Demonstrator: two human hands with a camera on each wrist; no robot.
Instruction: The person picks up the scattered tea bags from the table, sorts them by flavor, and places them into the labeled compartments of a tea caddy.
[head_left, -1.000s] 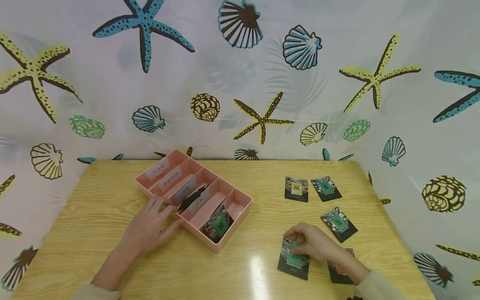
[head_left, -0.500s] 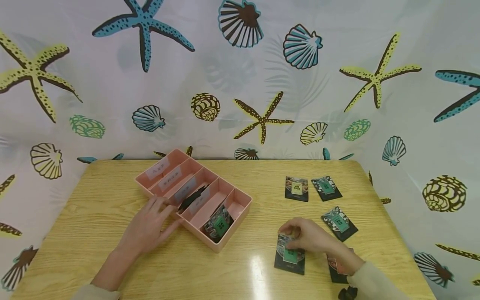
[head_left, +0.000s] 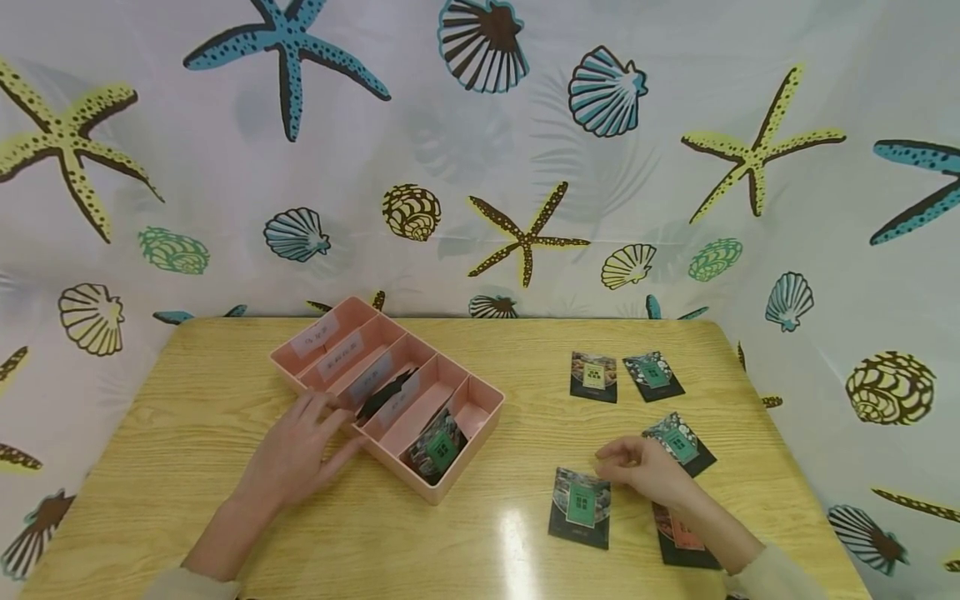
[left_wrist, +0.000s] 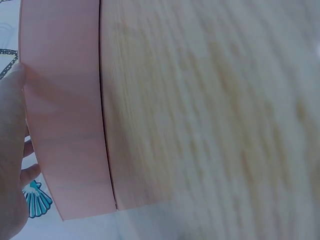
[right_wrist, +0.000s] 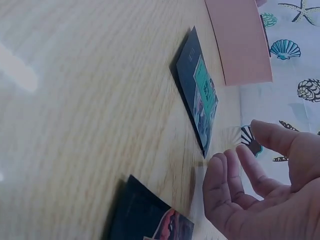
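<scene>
My left hand [head_left: 296, 450] rests at the near left rim of a pink compartment box [head_left: 420, 479], fingertips and thumb touching the rim. In the left wrist view the thumb [left_wrist: 19, 75] lies against the top of the box's wall [left_wrist: 65, 115]. My right hand [head_left: 648, 471] holds nothing; its fingers are loosely bent just right of a black packet with a green label [head_left: 579, 508] lying flat. In the right wrist view that packet [right_wrist: 197, 87] lies beyond the fingertips. Under the right forearm is a black packet with a red label [head_left: 678, 542], partly hidden.
More black packets lie at the table's right: one with a yellow label [head_left: 593, 377] and two with green labels, the nearer one [head_left: 678, 442] partly behind the right hand. Inside the box, labelled dividers separate dark packets [head_left: 386, 396] and a green-labelled packet [head_left: 437, 450]. A patterned curtain [head_left: 450, 275] hangs behind.
The right hand slid the green-labelled packet slightly left, let it go and drew away to the right. The left hand stayed at the box rim.
</scene>
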